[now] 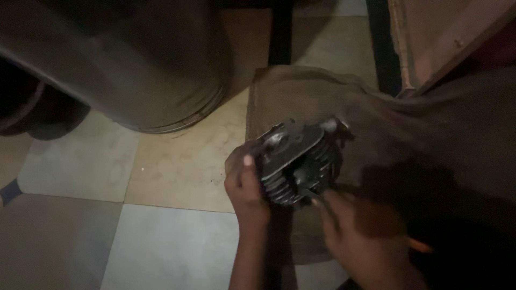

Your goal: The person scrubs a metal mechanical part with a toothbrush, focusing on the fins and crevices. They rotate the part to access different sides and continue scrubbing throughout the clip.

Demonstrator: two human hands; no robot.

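A big round metal drum point(134, 64) stands on the pale tiled floor point(161, 161) at the left. Beside it, the left hand point(244, 182) has its fingers wrapped round a dark, ribbed metal engine cylinder head point(298, 161), tilted over coarse brown sacking point(403, 123). The right hand point(360, 231) touches its lower edge; in the dimness its fingers' grip cannot be made out.
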